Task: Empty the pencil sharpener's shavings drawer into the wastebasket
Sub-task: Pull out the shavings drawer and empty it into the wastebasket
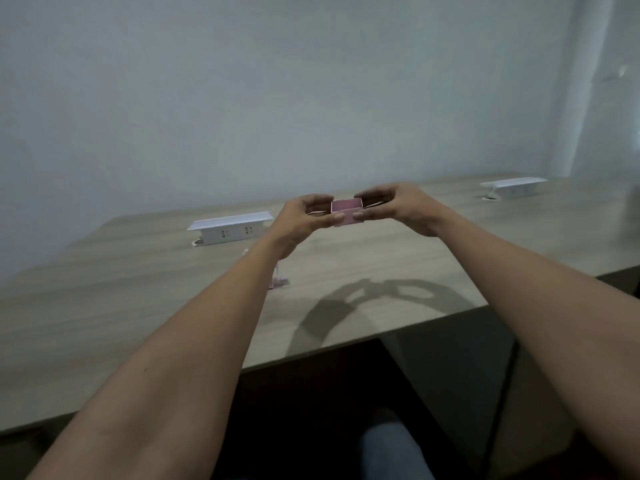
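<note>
A small pink open-topped shavings drawer point(347, 210) is held in the air above the wooden table point(138, 306), between both hands. My left hand point(304, 216) grips its left end with thumb and fingers. My right hand point(391, 206) grips its right end the same way. The inside of the drawer looks pink; I cannot tell whether shavings lie in it. A small pale pink object point(278, 280), probably the sharpener body, stands on the table and is mostly hidden behind my left forearm. No wastebasket is in view.
A white socket box point(230, 227) sits on the table at the back left, another point(514, 187) at the back right. A grey wall stands behind. The table's front edge runs diagonally; dark floor and my knee point(391, 452) lie below it.
</note>
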